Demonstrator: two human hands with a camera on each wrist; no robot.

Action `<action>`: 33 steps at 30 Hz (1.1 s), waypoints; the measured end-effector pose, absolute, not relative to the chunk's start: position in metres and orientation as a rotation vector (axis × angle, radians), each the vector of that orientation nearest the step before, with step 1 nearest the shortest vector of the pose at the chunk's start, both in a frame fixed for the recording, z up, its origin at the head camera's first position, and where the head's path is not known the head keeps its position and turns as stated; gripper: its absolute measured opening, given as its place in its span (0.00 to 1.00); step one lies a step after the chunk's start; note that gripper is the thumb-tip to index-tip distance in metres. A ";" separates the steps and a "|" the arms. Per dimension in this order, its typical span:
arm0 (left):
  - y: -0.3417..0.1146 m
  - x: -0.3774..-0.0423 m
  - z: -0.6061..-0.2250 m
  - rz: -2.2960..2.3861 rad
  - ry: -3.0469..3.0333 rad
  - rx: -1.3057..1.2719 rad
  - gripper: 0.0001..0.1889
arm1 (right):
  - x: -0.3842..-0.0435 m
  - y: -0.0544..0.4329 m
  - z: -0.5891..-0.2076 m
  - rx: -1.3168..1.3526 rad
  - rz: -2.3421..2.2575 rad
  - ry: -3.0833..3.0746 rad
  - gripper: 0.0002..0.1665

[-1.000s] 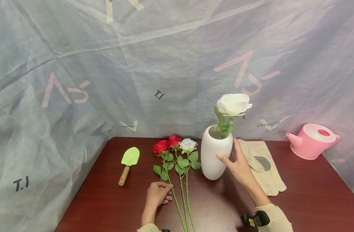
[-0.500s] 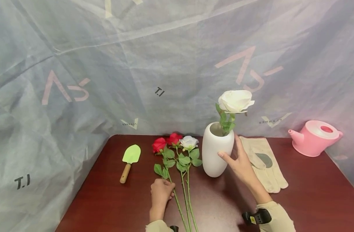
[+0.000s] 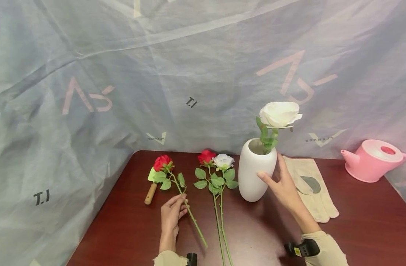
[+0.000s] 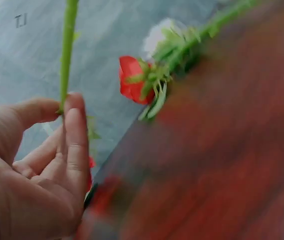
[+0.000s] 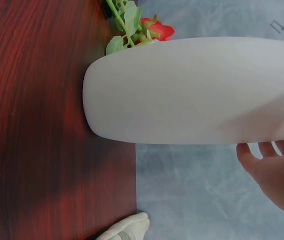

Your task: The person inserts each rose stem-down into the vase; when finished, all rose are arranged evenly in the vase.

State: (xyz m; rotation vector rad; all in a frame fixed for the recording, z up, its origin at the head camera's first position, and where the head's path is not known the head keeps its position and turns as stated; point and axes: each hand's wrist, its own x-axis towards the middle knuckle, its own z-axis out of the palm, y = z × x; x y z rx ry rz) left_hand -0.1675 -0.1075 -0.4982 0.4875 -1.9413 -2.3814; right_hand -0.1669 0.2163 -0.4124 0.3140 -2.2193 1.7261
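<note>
- Left hand (image 3: 172, 214) pinches rose (image 3: 176, 182), nine o'clock from vase (image 3: 251, 174); likely light, springy, best held mid-stem.
- Right hand (image 3: 284, 189) grips vase; seemingly smooth, breakable, best cupped round its sides.

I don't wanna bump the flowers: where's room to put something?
There's bare table in front of the watering can, right of the glove, and left of the left hand, in front of the trowel. It's crowded around the white vase, between two lying roses and the right hand.
</note>
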 end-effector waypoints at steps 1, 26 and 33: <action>-0.107 -0.168 -0.496 -2.402 -1.900 0.481 0.14 | -0.169 0.218 -0.415 0.314 1.726 -2.215 0.51; -0.083 -0.160 -0.415 -2.791 -1.365 -0.138 0.06 | -0.164 0.222 -0.412 0.299 1.740 -2.201 0.50; -0.064 -0.169 -0.383 -2.721 -1.312 -0.188 0.10 | -0.171 0.223 -0.424 0.280 1.726 -2.232 0.51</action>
